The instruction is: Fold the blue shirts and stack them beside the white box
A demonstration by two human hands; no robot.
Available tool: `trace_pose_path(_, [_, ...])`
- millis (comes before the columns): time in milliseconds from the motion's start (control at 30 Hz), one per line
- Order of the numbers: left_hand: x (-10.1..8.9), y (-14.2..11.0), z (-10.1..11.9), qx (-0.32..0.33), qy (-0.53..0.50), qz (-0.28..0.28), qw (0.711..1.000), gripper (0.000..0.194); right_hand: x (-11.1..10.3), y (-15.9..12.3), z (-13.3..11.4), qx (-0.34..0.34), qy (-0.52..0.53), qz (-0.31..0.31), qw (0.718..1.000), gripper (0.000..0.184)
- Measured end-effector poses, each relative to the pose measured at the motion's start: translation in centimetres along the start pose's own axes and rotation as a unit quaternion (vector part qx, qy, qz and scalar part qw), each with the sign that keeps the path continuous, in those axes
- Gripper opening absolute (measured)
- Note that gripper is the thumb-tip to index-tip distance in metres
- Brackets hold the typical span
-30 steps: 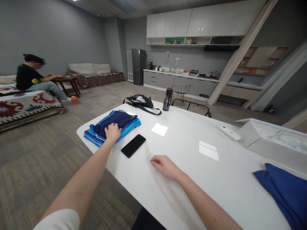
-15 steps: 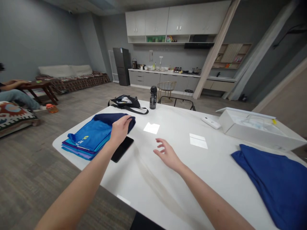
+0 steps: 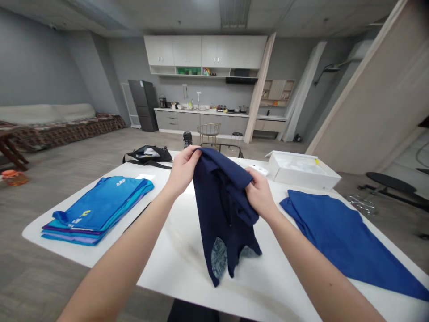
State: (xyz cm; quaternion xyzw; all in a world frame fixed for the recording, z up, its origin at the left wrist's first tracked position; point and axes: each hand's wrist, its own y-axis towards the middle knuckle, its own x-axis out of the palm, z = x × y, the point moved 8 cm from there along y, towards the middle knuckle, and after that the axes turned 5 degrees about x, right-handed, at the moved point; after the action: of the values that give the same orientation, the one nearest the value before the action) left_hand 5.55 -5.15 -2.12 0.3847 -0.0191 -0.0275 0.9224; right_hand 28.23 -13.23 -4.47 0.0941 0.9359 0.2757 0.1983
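A dark navy garment [image 3: 217,192] hangs over the table between my two hands. Its lower part splits into two pointed ends with grey patterned patches. My left hand [image 3: 185,167] pinches its upper left edge, and my right hand [image 3: 259,190] grips the folded upper right edge. To the left lies a stack of folded blue clothes [image 3: 103,201], with turquoise and purple layers beneath. On the right a blue garment [image 3: 335,228] is spread on the table. My left forearm hides most of a black phone [image 3: 136,218].
The white table [image 3: 167,273] also bears a black bag [image 3: 150,154], a dark bottle [image 3: 187,139] and a white box [image 3: 303,172] along its far side. A white device [image 3: 259,169] sits near the box. Beyond stand chairs and a kitchen counter.
The navy garment has been lifted off the blue stack and brought to the middle. My right hand, open before, has taken hold of it. The view has turned right.
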Motion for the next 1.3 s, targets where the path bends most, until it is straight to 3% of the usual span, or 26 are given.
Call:
trace_pose_path(133, [5.5, -1.2, -4.9, -0.145, -0.151, -0.037, 0.977, 0.037, -3.4, -0.1, 0.6, 0.067, 0.024, 0.006, 0.997, 0.021])
trace_pose_path(233, [8.8, -2.6, -6.4, -0.168, -0.158, -0.025, 0.973, 0.035, -4.7, -0.3, 1.6, 0.106, 0.055, -0.003, 0.993, 0.027])
trace_pose_path(367, [12.2, -3.9, -6.1, -0.134, -0.090, -0.055, 0.985, 0.031, -6.5, -0.7, 3.5, 0.170, 0.106, 0.011, 0.980, 0.035])
trace_pose_path(500, [13.1, -6.0, -3.9, -0.047, 0.084, -0.037, 0.995, 0.025, -8.5, -0.8, 4.9, 0.205, 0.154, 0.048, 0.966, 0.043])
trace_pose_path(567, [13.7, -8.2, -2.0, 0.023, 0.176, -0.017, 0.984, 0.036, -8.8, -0.9, 5.3, 0.212, 0.187, 0.045, 0.958, 0.042])
trace_pose_path(667, [15.7, -12.5, -0.2, 0.101, 0.288, -0.034, 0.952, 0.054, -8.6, -1.7, 5.7, 0.227, 0.242, 0.033, 0.943, 0.037])
trace_pose_path(767, [17.0, -15.4, -1.3, 0.098, 0.376, -0.049, 0.920, 0.059, -8.0, -2.9, 5.2, 0.228, 0.276, 0.014, 0.934, 0.035])
trace_pose_path(900, [16.6, -17.0, -6.7, -0.023, 0.440, -0.103, 0.892, 0.078, -9.0, -4.4, 4.4, 0.201, 0.276, 0.042, 0.939, 0.038])
trace_pose_path(1000, [15.6, -17.9, -11.2, -0.111, 0.441, -0.183, 0.872, 0.072, -12.1, -5.5, 4.9, 0.174, 0.241, 0.147, 0.943, 0.040])
trace_pose_path(1100, [13.3, -17.9, -14.1, -0.205, 0.426, -0.237, 0.849, 0.057, -16.5, -7.0, 5.9, 0.121, 0.169, 0.280, 0.937, 0.042])
trace_pose_path(1200, [10.1, -15.7, -14.4, -0.254, 0.444, -0.264, 0.818, 0.043, -20.6, -8.9, 7.8, 0.086, 0.076, 0.396, 0.911, 0.047])
trace_pose_path(1300, [6.3, -10.8, -12.4, -0.221, 0.502, -0.219, 0.807, 0.042, -23.7, -10.6, 11.1, 0.112, -0.001, 0.470, 0.876, 0.051])
